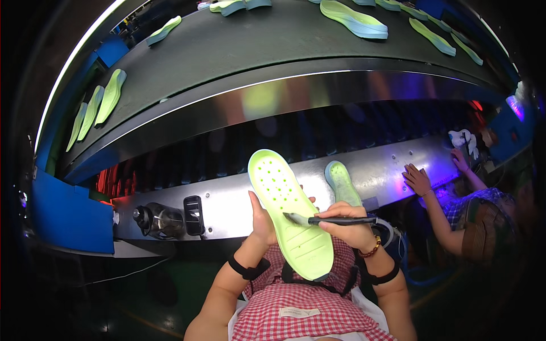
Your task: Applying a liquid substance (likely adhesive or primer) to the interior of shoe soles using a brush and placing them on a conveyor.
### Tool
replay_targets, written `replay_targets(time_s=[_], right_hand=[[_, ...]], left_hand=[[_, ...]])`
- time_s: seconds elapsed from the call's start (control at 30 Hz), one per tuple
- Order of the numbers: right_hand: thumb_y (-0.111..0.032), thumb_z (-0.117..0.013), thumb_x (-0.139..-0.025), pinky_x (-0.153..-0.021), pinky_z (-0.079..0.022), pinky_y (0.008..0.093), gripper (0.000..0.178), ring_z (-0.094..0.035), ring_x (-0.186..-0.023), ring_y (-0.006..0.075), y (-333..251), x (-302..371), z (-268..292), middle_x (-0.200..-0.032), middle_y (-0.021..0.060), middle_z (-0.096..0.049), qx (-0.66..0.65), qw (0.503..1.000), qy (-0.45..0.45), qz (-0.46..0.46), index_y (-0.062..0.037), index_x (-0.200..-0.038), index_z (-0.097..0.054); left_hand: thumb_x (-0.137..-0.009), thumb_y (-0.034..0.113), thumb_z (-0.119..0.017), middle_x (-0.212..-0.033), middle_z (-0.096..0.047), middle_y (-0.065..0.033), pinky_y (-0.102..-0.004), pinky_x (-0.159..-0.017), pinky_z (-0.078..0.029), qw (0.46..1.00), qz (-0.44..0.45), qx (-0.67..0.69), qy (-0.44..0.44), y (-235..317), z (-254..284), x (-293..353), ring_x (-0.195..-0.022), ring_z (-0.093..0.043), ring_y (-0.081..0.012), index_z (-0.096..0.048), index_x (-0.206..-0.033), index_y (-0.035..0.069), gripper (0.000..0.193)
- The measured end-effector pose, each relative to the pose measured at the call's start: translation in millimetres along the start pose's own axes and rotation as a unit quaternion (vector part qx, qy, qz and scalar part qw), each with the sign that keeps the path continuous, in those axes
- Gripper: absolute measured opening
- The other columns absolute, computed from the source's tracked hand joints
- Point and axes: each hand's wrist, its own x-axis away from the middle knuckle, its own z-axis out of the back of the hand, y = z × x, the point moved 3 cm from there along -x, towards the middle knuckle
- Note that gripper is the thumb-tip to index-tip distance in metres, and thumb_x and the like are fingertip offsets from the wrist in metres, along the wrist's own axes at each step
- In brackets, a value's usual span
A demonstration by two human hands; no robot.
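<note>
In front of my body I hold a yellow-green shoe sole [296,241], tilted, its inner face with small holes and grooves toward me. My left hand [264,220] grips its left edge, the thumb along the side and fingers behind, partly hidden. Pinched in my right hand [350,226] is a black-handled brush [335,220]; its bristles touch the sole's inner face near the middle. Another shoe sole [343,184], greenish with a pale blue edge, lies on the metal ledge [230,213] just beyond my right hand.
Beyond the ledge runs a dark conveyor belt [244,45] carrying several soles, such as one sole [111,98] at left. A dark bottle [159,220] and a black slotted holder [194,216] stand on the ledge's left. At right, a co-worker's hand [417,179] rests on the ledge.
</note>
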Motion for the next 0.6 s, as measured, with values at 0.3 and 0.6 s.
replay_targets(time_s=[0.3,0.6], right_hand=[[-0.008,-0.07,-0.063,-0.057,-0.042,0.0288,0.02,-0.057,-0.062,0.0185,-23,33,-27,-0.067,0.0037,-0.059,0.23,0.929,-0.137,0.256,-0.0082,-0.083,-0.064],[-0.004,-0.07,-0.063,-0.058,-0.045,0.0309,0.021,-0.058,-0.065,0.022,-53,-8,-23,-0.07,0.007,-0.061,0.154,0.954,-0.038,0.256,-0.0054,-0.083,-0.066]], left_hand=[[-0.074,0.075,-0.024,-0.112,-0.052,-0.0159,-0.0451,-0.091,-0.039,0.98,-0.14,-0.003,0.143,28,26,5,-0.104,-0.049,-0.0345,-0.039,-0.124,0.005,0.087],[-0.07,0.079,-0.022,-0.113,-0.05,-0.0189,-0.0441,-0.091,-0.038,0.989,-0.139,-0.013,0.037,13,-12,-13,-0.107,-0.048,-0.0336,-0.033,-0.127,0.002,0.097]])
